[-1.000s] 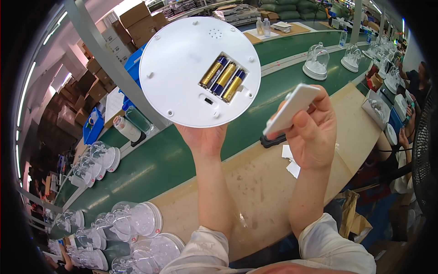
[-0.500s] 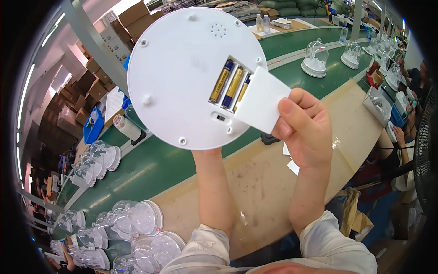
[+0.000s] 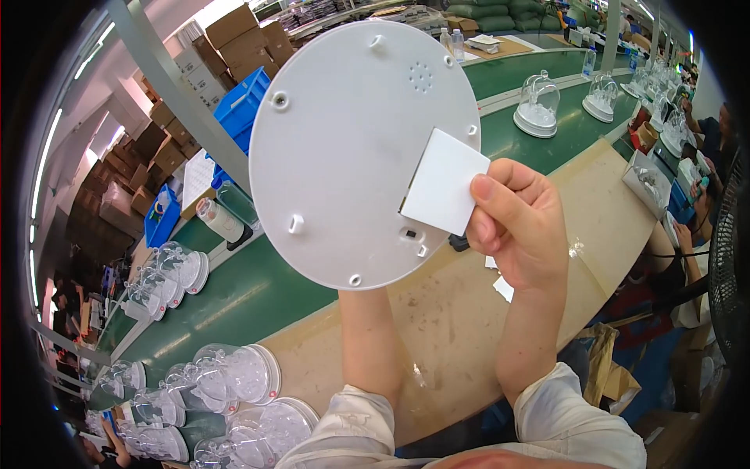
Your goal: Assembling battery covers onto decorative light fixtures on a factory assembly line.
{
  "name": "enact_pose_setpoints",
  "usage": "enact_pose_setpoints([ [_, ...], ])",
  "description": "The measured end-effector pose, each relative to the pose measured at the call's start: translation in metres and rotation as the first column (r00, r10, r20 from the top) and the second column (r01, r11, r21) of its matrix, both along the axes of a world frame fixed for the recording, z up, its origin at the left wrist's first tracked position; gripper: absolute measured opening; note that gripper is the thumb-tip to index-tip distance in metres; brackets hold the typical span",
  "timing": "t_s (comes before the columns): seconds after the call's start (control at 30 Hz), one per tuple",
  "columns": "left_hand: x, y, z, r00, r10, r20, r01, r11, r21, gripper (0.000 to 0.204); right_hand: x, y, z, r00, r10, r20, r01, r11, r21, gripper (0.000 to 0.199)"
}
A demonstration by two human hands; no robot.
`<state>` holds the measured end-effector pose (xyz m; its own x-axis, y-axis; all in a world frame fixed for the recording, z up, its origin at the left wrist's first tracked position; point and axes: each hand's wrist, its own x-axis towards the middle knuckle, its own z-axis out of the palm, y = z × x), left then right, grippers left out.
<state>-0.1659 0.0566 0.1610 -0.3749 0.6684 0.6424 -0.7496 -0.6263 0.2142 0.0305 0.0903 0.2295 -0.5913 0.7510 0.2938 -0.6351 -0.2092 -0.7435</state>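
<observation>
A round white base [image 3: 336,156] is held up in front of me, its underside facing me, with small posts, a cluster of speaker holes and a little black switch [image 3: 410,234]. My left forearm [image 3: 366,328] rises behind it and holds it up; the fingers are hidden. My right hand [image 3: 519,219] pinches a square white battery cover [image 3: 445,181] between thumb and fingers at its right edge. The cover lies over the battery compartment and hides the batteries. A thin dark gap shows along its left edge.
Below is a tan work board [image 3: 461,336] beside a green conveyor belt [image 3: 234,297]. Clear domes on white bases [image 3: 234,375] crowd the lower left; others [image 3: 537,109] stand on the belt at upper right. White scraps [image 3: 504,289] lie near my right wrist. Bottles [image 3: 223,223] stand left.
The base has shifted right and slightly down and tilted. The battery cover has moved left over the compartment, so the batteries seen before are now covered.
</observation>
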Motion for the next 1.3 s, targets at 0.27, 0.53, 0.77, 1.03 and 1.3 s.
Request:
enact_pose_setpoints([
  [0.27, 0.0, -0.008, 0.014, 0.996, 0.017, 0.09, -0.017, 1.0, -0.009, 0.068, 0.005, 0.002, -0.001, 0.997, 0.08, 0.005, -0.08, 0.997, 0.008, 0.01],
  [0.53, -0.025, -0.009, -0.003, 0.999, -0.038, 0.022, 0.036, 0.997, 0.061, 0.079, 0.0, 0.001, -0.002, 0.994, 0.028, 0.101, -0.034, 0.998, 0.062, 0.01],
  [0.77, -0.017, -0.003, -0.016, 0.995, 0.07, -0.066, -0.075, 0.995, -0.071, 0.08, 0.001, 0.003, 0.004, 0.989, 0.056, 0.14, -0.069, 0.993, 0.093, 0.02],
  [1.03, -0.013, -0.014, -0.034, 0.974, 0.168, -0.149, -0.193, 0.966, -0.173, 0.081, 0.001, 0.014, -0.005, 0.958, 0.011, 0.287, -0.067, 0.98, 0.188, 0.033],
  [1.3, -0.02, 0.008, -0.033, 0.941, 0.235, -0.243, -0.296, 0.92, -0.258, 0.082, -0.008, 0.014, -0.011, 0.992, -0.023, 0.126, -0.009, 0.97, 0.243, 0.054],
])
